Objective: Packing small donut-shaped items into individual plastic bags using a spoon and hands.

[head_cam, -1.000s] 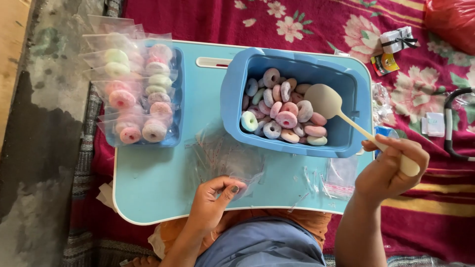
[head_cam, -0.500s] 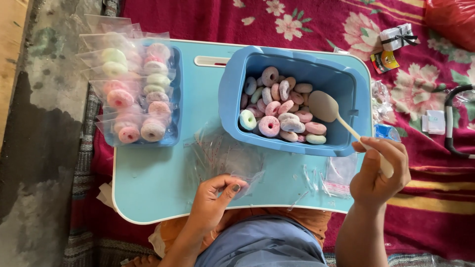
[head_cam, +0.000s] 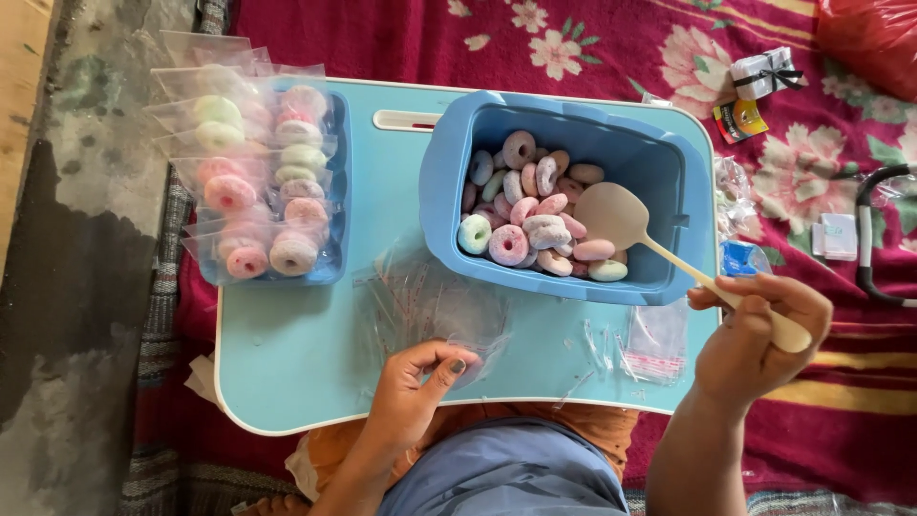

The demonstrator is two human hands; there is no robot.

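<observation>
Right hand point(head_cam: 759, 330) grips a wooden spoon point(head_cam: 621, 218) over ring sweets point(head_cam: 530, 215) in the blue tub point(head_cam: 564, 277); left hand point(head_cam: 415, 387) pinches a clear bag point(head_cam: 430, 306) on the surface point(head_cam: 296, 334); a tilted spoon could spill sweets.

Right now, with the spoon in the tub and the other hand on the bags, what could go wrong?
1. The spoon is held at its far end by the right hand; a loaded scoop may tip rings.
2. The left hand pinches thin clear bags; several may lift together.
</observation>
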